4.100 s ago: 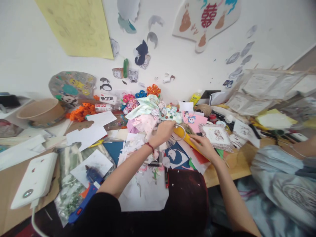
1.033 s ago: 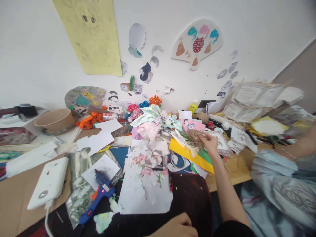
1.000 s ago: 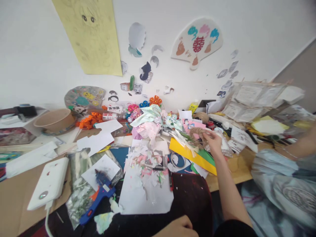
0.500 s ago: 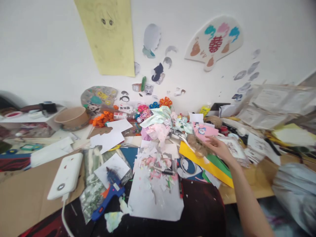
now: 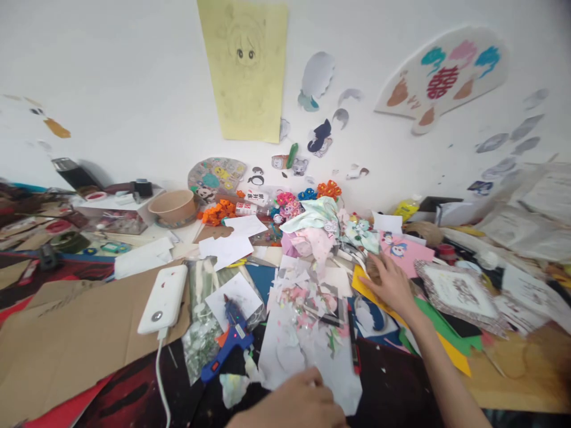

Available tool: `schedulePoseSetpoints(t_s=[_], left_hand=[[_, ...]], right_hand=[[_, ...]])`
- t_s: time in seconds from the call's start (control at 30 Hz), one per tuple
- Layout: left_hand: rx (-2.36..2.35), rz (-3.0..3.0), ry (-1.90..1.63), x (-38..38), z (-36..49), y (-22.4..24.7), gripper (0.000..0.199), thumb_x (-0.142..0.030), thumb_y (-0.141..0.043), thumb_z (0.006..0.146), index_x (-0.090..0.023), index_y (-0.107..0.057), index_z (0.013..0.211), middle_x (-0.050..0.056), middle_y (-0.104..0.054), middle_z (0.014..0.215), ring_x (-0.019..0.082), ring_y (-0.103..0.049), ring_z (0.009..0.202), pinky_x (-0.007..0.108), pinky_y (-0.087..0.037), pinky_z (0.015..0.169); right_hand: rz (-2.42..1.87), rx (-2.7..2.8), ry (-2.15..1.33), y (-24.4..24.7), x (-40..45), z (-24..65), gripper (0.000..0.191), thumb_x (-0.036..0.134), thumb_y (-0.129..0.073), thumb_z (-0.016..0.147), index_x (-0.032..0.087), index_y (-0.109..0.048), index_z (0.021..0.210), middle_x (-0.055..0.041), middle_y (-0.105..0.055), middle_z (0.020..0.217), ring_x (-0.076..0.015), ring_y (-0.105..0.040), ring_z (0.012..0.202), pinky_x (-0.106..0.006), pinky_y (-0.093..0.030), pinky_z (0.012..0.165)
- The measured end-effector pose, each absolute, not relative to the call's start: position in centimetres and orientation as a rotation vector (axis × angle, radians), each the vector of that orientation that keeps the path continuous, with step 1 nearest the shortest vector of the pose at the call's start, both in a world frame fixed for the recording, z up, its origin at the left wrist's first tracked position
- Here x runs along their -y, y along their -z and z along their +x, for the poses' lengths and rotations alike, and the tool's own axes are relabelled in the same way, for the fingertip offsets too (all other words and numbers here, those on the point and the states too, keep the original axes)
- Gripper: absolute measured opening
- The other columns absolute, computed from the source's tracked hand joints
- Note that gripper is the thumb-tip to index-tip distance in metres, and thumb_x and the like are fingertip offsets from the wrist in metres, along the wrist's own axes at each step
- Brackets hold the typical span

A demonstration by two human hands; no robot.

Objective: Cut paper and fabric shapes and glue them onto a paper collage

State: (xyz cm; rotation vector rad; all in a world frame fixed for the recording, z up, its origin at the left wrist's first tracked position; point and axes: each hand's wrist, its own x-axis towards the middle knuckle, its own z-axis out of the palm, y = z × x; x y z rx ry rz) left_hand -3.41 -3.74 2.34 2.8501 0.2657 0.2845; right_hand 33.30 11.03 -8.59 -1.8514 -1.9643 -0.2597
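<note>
My right hand reaches over the craft pile with thumb and fingers closed around a brown fuzzy bundle, beside the pink card and over the yellow sheet. At the bottom centre, my left hand has curled fingers; whatever may be inside them is hidden. It is over the near part of a white sheet scattered with pink, white and green scraps. Left of that sheet, a blue glue gun lies on its side.
A white power bank with a cable rests on brown cardboard. Crumpled pastel cloth is heaped at the back centre. A framed picture lies at right, and a tan bowl stands at back left.
The view has swung left, so things appear further right. My right hand has gone from the pink card to the brown bundle and closed on it. My left hand has come into view.
</note>
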Motion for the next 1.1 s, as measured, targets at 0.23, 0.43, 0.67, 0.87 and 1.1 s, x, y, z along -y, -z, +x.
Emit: schedulePoseSetpoints(t_s=[0.23,0.43,0.67,0.87,1.1], left_hand=[[-1.151,2.931,0.088,-2.9,-9.1,-6.4,0.013,-0.025,-0.059,0.095,-0.017,-0.065,0.088,0.006,-0.068,0.088,0.025,-0.064,0.082,0.037,-0.042,0.073],[-1.645,2.836,0.080,-13.0,-11.7,-2.6,0.022,-0.013,-0.050,0.094,-0.013,-0.066,0.110,0.016,-0.065,0.110,0.028,-0.061,0.100,0.038,-0.043,0.082],[-1.700,2.880,0.055,-18.7,-15.6,0.2,0.022,-0.008,-0.049,0.091,-0.015,-0.069,0.099,0.016,-0.067,0.105,0.027,-0.057,0.105,0.037,-0.039,0.084],[-1.757,2.902,0.013,-20.8,-17.0,-0.4,0.019,-0.006,-0.050,0.090,-0.012,-0.069,0.093,0.017,-0.069,0.098,0.028,-0.061,0.097,0.038,-0.038,0.081],[-1.605,2.978,0.034,-23.8,-14.2,-1.4,0.019,-0.012,-0.051,0.092,-0.011,-0.070,0.089,0.016,-0.071,0.092,0.029,-0.065,0.093,0.041,-0.038,0.081]], right_hand=[[-1.440,2.225,0.182,2.6,-14.9,23.3,0.058,0.045,-0.054,0.094,0.025,-0.042,0.147,-0.0130,-0.043,0.151,-0.0328,-0.042,0.137,-0.050,-0.037,0.111],[-1.061,2.715,0.109,2.3,-21.5,13.2,0.042,0.019,-0.046,0.096,0.020,-0.055,0.137,-0.0107,-0.052,0.146,-0.0252,-0.043,0.138,-0.042,-0.034,0.112],[-1.040,2.838,0.217,3.0,-25.6,13.7,0.035,0.003,-0.053,0.084,0.019,-0.073,0.107,-0.0126,-0.072,0.107,-0.0272,-0.057,0.118,-0.043,-0.037,0.102],[-1.091,2.808,0.331,1.8,-26.1,17.2,0.027,0.009,-0.054,0.087,0.022,-0.072,0.101,-0.0097,-0.070,0.112,-0.0267,-0.055,0.117,-0.041,-0.033,0.102],[-1.266,2.687,0.439,1.6,-29.2,22.1,0.026,0.017,-0.049,0.092,0.021,-0.071,0.107,-0.0087,-0.071,0.110,-0.0258,-0.055,0.116,-0.041,-0.031,0.102]])
